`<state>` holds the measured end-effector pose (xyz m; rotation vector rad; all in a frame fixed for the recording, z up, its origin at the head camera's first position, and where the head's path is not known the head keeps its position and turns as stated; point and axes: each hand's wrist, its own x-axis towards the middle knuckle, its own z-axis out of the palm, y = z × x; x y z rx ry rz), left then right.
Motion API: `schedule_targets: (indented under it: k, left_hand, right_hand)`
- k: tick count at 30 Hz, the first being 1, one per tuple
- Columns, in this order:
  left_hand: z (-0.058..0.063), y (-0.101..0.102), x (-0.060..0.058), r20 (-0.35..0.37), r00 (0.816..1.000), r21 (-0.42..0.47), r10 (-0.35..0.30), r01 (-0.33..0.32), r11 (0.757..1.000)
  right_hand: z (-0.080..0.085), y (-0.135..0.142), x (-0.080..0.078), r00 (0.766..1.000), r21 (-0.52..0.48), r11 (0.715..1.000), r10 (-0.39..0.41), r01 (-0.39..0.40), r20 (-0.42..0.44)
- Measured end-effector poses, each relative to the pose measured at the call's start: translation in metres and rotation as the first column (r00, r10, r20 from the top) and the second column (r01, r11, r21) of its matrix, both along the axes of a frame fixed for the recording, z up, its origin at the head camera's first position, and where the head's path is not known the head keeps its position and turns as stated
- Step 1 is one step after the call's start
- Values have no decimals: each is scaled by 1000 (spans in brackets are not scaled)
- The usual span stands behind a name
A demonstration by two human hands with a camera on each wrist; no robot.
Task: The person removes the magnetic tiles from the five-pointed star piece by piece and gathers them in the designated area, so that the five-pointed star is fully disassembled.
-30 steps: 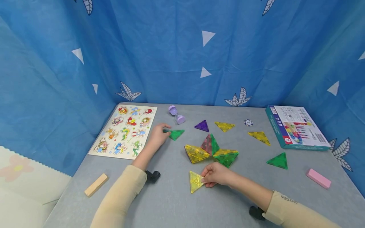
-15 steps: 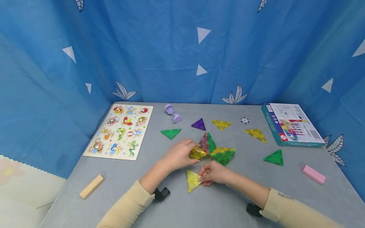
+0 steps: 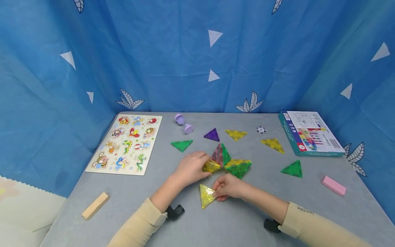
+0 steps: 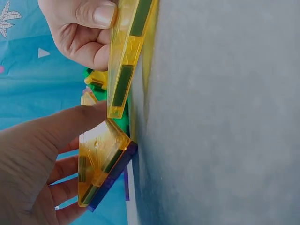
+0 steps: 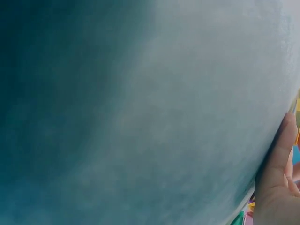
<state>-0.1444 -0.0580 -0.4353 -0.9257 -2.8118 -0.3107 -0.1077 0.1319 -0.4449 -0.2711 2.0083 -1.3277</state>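
My right hand point(image 3: 231, 187) pinches a translucent yellow triangular magnetic tile point(image 3: 205, 197) by its right corner, near the front of the table. My left hand point(image 3: 192, 167) grips the yellow magnetic-tile piece point(image 3: 212, 166) at the left of a small built cluster. The left wrist view shows its thumb over this yellow piece point(image 4: 101, 150), which has a purple edge, and the fingers behind. There the right hand's tile point(image 4: 126, 70) stands tilted close above the left thumb tip. Behind and right of the left hand are the cluster's pink tile point(image 3: 217, 155) and its green-and-yellow piece point(image 3: 237, 168).
Loose tiles lie around: green point(image 3: 182, 145), purple point(image 3: 212, 134), yellow point(image 3: 236, 134), another yellow point(image 3: 273, 145), another green point(image 3: 293, 169). An insect puzzle board point(image 3: 126, 144), wooden block point(image 3: 95, 206), purple hourglass-like toy point(image 3: 183, 124), poker chip point(image 3: 260, 130), box point(image 3: 311, 133) and pink block point(image 3: 334, 185) surround them.
My left hand has left the loose green tile at the back left, come forward and right, and taken hold of the cluster's yellow piece. The right hand still pinches its yellow tile.
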Motion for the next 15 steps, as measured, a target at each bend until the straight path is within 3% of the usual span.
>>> schedule_targets:
  k: [7, 11, 15]
  left_hand:
    - [-5, 5, 0, -30, 1000, 14, 2, -1, 1000]
    - [-6, 4, 0, -5, 1000, 58, 15, -15, 998]
    - [-7, 1, -1, 18, 999, 92, 35, -36, 995]
  right_hand:
    - [6, 12, 2, 999, -14, 1000, 8, -8, 50]
    - [25, 30, 0, 999, -43, 999, 35, -33, 35]
    - [51, 55, -13, 1000, -76, 997, 17, -18, -23]
